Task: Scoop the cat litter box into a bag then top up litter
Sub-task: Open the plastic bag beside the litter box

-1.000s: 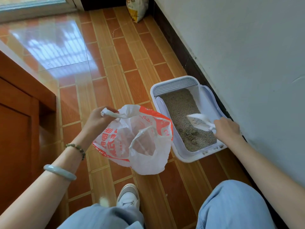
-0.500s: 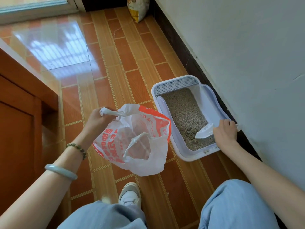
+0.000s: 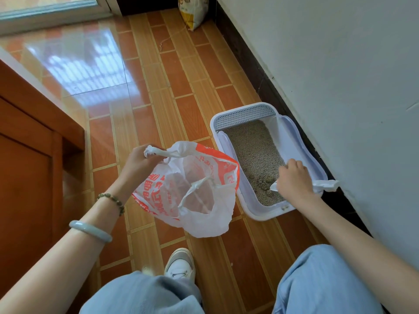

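- Your left hand (image 3: 138, 163) is pinching one twisted handle of the plastic bag (image 3: 192, 191), its fingers curled tight round it; you are holding it up off the floor so the bag hangs with its mouth gaping towards the litter box (image 3: 265, 214), and the other handle is drooping loose across the opening
- You are keeping the bag just beside the box's near long wall; I judge that is so a loaded scoop needs only a short carry and spills little onto the tiled floor (image 3: 158, 91)
- Your right hand (image 3: 293, 177) is lying low over the near end of the box, fingers wrapped round the white scoop (image 3: 326, 185); the handle end is sticking out towards the wall, and the blade is mostly hidden under the hand, so I cannot tell how deep it is sitting in the litter (image 3: 254, 146)
- The scoop is working where the darker clumps (image 3: 264, 181) are lying, at your end of the tray; the far end is looking smooth
- The box is sitting against the skirting, its grated step at the far end; a yellow sack (image 3: 193, 12), probably the fresh litter, is standing well apart by the door, not yet needed
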Motion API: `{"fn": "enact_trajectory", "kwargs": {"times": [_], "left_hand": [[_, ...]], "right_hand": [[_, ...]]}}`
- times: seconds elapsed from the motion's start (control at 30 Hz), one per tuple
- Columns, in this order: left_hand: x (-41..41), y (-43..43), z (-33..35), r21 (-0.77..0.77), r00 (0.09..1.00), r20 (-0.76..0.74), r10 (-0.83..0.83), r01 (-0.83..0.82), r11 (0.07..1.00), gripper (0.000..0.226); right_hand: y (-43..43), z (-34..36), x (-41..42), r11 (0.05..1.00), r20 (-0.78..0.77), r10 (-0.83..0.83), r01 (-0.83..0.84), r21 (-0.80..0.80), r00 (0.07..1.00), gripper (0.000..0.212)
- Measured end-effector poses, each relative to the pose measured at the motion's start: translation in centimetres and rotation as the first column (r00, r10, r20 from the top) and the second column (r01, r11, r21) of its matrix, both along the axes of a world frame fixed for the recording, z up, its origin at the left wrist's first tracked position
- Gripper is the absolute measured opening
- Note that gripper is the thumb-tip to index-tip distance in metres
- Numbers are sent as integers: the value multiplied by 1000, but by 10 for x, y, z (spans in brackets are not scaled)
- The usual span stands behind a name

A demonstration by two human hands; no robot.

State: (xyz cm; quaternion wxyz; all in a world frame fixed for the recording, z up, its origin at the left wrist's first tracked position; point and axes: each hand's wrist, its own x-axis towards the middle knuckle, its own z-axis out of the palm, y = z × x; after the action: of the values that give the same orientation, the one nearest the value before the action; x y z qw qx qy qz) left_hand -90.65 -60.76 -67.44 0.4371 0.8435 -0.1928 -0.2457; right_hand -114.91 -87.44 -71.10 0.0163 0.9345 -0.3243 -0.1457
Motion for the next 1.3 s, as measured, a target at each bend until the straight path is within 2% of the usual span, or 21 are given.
{"fn": "enact_trajectory", "kwargs": {"times": [0.1,0.17,0.23,0.3,0.33,0.4,0.47,0.5,0.57,0.63,0.7,0.73,0.77,0.8,0.87,0.9,0.97,1.03,1.1,1.2,1.3], "left_hand": [[3,-3,2,22,1000,-20,17,-17,1000,20],[5,-3,3,48,1000,-3,6,-6,999,17],[7,0,5,91,998,29,-49,46,995,19],[8,3,5,209,984,104,-143,118,971,29],[7,3,4,289,966,159,-201,149,946,31],[4,1,4,439,910,276,-309,166,883,22],[4,-2,4,491,875,349,-337,136,861,13],[5,-2,5,469,888,354,-294,104,877,21],[9,-1,8,355,939,317,-134,14,935,30],[12,2,15,246,959,283,7,-80,966,27],[12,7,19,208,961,274,48,-108,972,22],[10,10,18,206,959,279,44,-104,973,22],[7,12,17,208,957,288,37,-100,973,22],[3,13,15,205,953,300,33,-98,974,22],[-6,15,10,185,947,318,44,-107,977,25],[-9,15,7,171,946,320,54,-113,979,26],[-11,15,-1,139,944,322,66,-116,983,20],[-10,16,-8,123,947,313,73,-116,986,13],[-10,17,-12,116,946,319,58,-100,988,31],[-12,19,-14,142,941,336,35,-87,986,44],[-12,20,-18,189,963,257,76,-127,974,20]], "right_hand": [[33,28,30,921,318,-202,70,382,926,23],[54,50,45,788,340,-369,97,608,865,27],[68,69,56,637,154,-453,198,745,878,52],[76,77,63,532,-76,-414,309,789,907,63],[78,76,66,506,-162,-368,343,791,916,60],[81,70,69,493,-271,-248,362,791,930,38],[81,61,72,474,-306,-206,369,800,929,12],[81,58,74,471,-293,-215,362,804,932,4],[76,57,80,506,-193,-270,310,805,943,15],[70,62,86,622,4,-266,168,765,964,17],[62,70,90,758,205,-154,-18,652,967,22],[59,75,93,781,272,-96,-97,616,957,27],[58,79,95,755,299,-63,-151,639,952,30],[57,82,97,675,296,-58,-181,715,953,31],[61,90,97,481,172,-17,-143,865,985,32],[63,93,95,450,91,33,-96,888,995,41],[64,91,85,537,-61,90,3,844,994,51],[62,83,73,705,-178,132,33,709,975,39],[64,73,62,821,-207,137,6,570,969,41],[72,56,52,910,-69,-30,56,412,997,65],[74,40,41,913,129,-190,127,387,973,70]]}}
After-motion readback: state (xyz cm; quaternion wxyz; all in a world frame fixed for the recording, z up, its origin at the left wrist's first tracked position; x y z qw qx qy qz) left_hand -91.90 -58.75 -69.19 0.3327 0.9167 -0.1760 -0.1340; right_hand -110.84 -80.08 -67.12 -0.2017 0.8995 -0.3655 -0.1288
